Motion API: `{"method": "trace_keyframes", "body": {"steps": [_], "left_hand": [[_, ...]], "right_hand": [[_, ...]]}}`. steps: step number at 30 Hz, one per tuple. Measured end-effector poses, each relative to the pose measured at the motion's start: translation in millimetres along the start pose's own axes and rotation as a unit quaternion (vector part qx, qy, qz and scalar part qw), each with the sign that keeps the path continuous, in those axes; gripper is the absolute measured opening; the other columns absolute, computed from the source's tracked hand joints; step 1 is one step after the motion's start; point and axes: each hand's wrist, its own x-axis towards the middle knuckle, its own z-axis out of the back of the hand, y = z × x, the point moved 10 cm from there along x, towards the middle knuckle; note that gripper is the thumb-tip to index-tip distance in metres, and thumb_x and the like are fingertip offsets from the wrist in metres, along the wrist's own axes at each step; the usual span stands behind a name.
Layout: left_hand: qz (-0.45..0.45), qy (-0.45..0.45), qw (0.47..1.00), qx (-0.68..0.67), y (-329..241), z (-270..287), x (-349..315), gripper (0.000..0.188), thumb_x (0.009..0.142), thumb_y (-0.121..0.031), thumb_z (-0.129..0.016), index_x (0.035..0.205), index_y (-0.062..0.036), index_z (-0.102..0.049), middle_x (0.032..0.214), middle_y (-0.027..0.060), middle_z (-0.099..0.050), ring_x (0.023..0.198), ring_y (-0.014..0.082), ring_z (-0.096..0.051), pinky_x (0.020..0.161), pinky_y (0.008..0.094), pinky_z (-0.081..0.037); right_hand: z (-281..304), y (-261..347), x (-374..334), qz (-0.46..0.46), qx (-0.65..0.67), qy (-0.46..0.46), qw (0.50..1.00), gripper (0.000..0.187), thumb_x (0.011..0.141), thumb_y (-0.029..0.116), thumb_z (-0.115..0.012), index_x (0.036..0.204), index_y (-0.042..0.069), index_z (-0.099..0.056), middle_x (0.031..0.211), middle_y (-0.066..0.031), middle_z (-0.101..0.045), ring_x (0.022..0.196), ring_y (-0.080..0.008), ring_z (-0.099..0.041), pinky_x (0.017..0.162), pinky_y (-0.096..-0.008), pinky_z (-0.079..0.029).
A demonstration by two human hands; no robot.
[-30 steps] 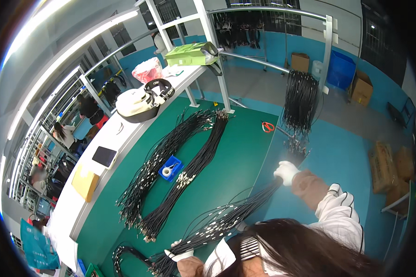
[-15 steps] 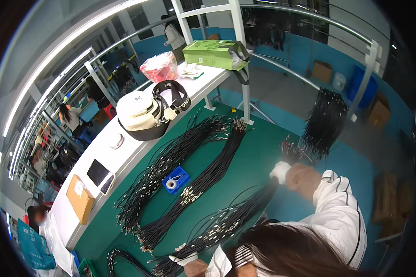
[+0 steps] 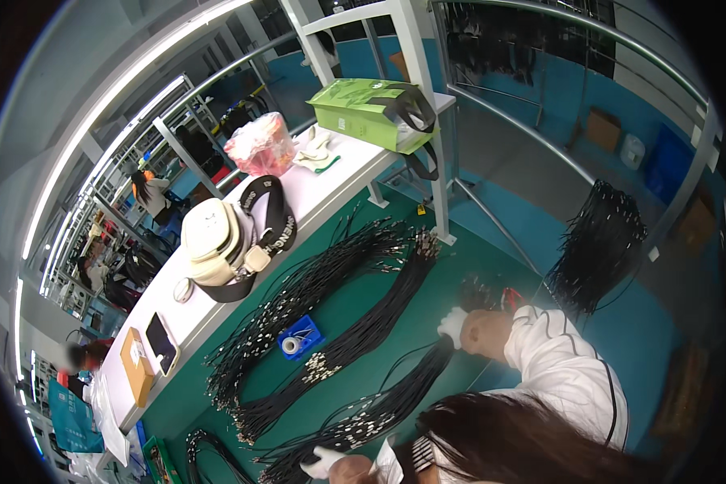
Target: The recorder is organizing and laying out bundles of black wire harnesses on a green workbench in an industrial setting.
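My right hand (image 3: 453, 327), in a white glove, is closed round the far part of a bundle of thin black cables (image 3: 411, 383) on the green table. The bundle's far end, beyond my hand, is smeared by motion. My left hand (image 3: 324, 464), also gloved in white, is beside the near end of this bundle with its visible fingers apart. Two more black cable bundles lie to the left: a tied-looking one (image 3: 363, 339) with white tags, and a wider, looser one (image 3: 290, 298). Between them sits a small blue tray (image 3: 302, 337) holding a white roll.
A white shelf (image 3: 206, 315) along the left carries a cream bag (image 3: 214, 242), a phone (image 3: 162, 343), a cardboard box (image 3: 137, 367), a pink plastic bag (image 3: 262, 145) and a green bag (image 3: 371, 113). More black cables (image 3: 601, 246) hang at the right. A short cable coil (image 3: 206, 452) lies near left.
The view has shifted a little. My right hand has moved left and slightly nearer, with the bundle in it. My left hand's fingers have come away from the bundle's near end.
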Motion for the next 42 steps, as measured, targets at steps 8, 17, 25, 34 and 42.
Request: {"method": "trace_keyframes", "body": {"steps": [8,17,25,34,42], "left_hand": [[-0.63,0.391,0.665,-0.088,-200,-38,-229,0.091,0.062,-0.044,-0.084,0.132,-0.0004,-0.047,0.136,0.0245,-0.046,0.127,0.0448,-0.04,0.105,0.0579,-0.031],[-0.687,0.487,0.522,0.131,-153,-120,-298,0.108,0.067,-0.073,-0.068,0.148,-0.0102,-0.035,0.154,0.0158,-0.033,0.142,0.0338,-0.029,0.112,0.0513,-0.026],[-0.718,0.442,0.532,0.073,-162,-86,-307,0.072,0.082,-0.036,-0.063,0.144,-0.0078,-0.041,0.145,0.0133,-0.046,0.134,0.0338,-0.041,0.107,0.052,-0.034],[-0.73,0.423,0.535,0.045,-153,-76,-302,0.093,0.075,-0.056,-0.07,0.144,-0.0022,-0.04,0.146,0.0216,-0.042,0.136,0.0409,-0.036,0.112,0.0549,-0.027],[-0.73,0.486,0.477,0.057,-156,-102,-298,0.093,0.077,-0.05,-0.072,0.146,-0.0008,-0.034,0.146,0.0177,-0.043,0.136,0.0358,-0.039,0.109,0.0484,-0.033]], "right_hand": [[14,40,-79,0.021,-0.051,-0.311,0.949,0.082,0.081,0.057,-0.066,0.146,0.013,-0.042,0.145,-0.0129,-0.046,0.139,-0.0333,-0.037,0.116,-0.064,-0.015],[23,23,18,-0.068,0.004,-0.233,0.97,0.072,0.094,0.061,-0.043,0.149,0.014,-0.041,0.156,-0.0125,-0.034,0.147,-0.0318,-0.025,0.117,-0.0635,-0.011],[15,37,-44,0.028,-0.002,-0.353,0.935,0.062,0.092,0.057,-0.05,0.141,0.019,-0.053,0.147,-0.0118,-0.047,0.141,-0.0327,-0.036,0.115,-0.0658,-0.012],[3,41,-44,-0.018,0.036,-0.338,0.94,0.065,0.092,0.054,-0.053,0.145,0.018,-0.046,0.154,-0.0161,-0.036,0.145,-0.0348,-0.027,0.113,-0.0701,-0.009],[16,26,9,-0.013,0.052,-0.252,0.966,0.063,0.094,0.059,-0.046,0.145,0.021,-0.047,0.154,-0.0104,-0.039,0.146,-0.0335,-0.026,0.113,-0.0711,-0.011]]}}
